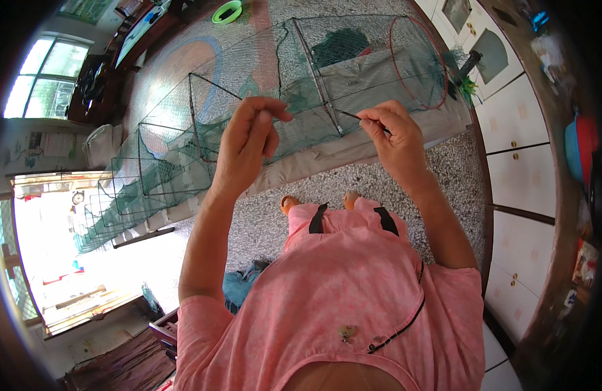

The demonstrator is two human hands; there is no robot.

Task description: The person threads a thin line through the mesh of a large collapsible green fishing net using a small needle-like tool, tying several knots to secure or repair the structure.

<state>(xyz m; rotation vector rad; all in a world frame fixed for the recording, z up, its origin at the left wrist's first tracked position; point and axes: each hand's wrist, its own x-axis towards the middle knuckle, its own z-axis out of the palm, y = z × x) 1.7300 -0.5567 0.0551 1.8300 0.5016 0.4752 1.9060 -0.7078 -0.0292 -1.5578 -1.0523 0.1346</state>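
Note:
My left hand point(249, 140) is raised in front of a long green mesh net point(164, 156) with folding frames, its fingers curled; whatever they may hold is too fine to make out. My right hand point(392, 140) pinches a thin dark rod-like tool point(347, 115), pointing left toward a pale bar point(319, 87) on the net. A red hoop point(444, 68) forms the net's right end. A grey sheet point(288, 171) lies beneath the net, beyond my feet in orange footwear.
White cabinets point(516, 179) line the right side. A green basin point(226, 12) sits on the floor at the back. Dark furniture point(92, 85) stands by the left window. Blue cloth point(242, 287) lies beside me, and a bright doorway is at lower left.

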